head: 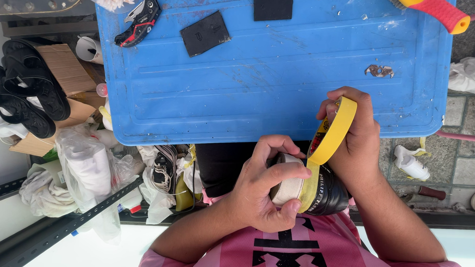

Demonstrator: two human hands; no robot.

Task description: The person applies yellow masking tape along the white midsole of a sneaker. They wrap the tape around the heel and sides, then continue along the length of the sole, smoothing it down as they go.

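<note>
My left hand (pixel 262 188) grips a black shoe with a pale sole (pixel 328 193), thumb pressing a strip of yellow tape onto the sole's edge. My right hand (pixel 357 139) holds a roll of yellow masking tape (pixel 332 129) upright just above the shoe, with the tape running from the roll down to the sole. Both hands work close to my pink shirt, below the near edge of a blue plastic lid (pixel 283 71).
On the blue lid lie a black-and-red utility knife (pixel 140 21), two black rubber patches (pixel 205 33), a small metal piece (pixel 379 71) and a brush with a red-and-yellow handle (pixel 437 11). Black sandals (pixel 26 89), cardboard, bags and another shoe (pixel 165 169) crowd the left.
</note>
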